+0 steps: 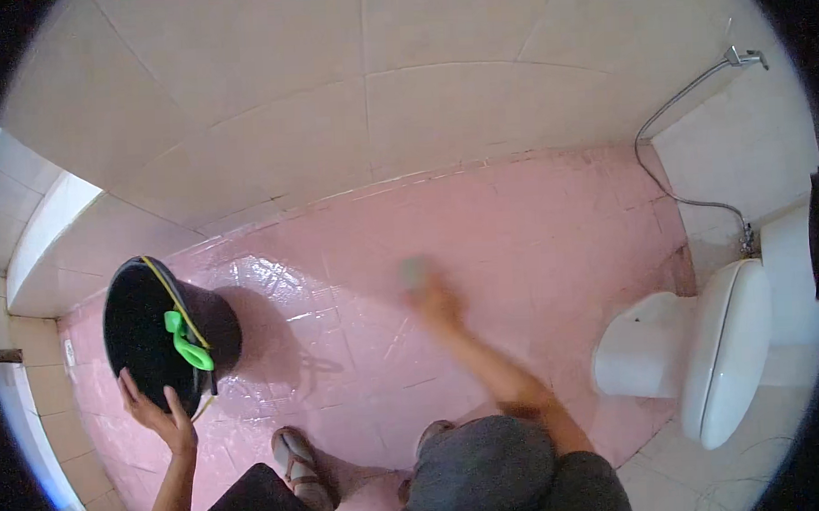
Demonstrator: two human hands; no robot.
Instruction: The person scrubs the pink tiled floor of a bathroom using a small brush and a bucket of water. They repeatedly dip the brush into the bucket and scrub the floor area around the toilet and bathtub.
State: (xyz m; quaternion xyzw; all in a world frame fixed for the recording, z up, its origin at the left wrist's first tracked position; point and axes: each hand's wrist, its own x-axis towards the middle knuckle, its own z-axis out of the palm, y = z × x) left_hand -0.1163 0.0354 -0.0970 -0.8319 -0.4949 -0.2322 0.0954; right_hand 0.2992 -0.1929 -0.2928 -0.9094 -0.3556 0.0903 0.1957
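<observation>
Between eight and nine o'clock: black bucket [219, 330], green plastic item [195, 356] at its rim. Eight o'clock: left hand [158, 417], fingers spread against the bucket's rim; whether gripping, cannot tell. Centre: blurred greenish object [414, 273], held in right hand [440, 303] at pink floor [537, 250]. Four o'clock: white toilet [649, 350].

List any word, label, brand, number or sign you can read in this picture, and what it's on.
None can be read.
Black bucket: no lettering shows on its visible side.
Toilet: no lettering shows.
Greenish thing at the right hand: too blurred to tell whether it bears any marking.
</observation>
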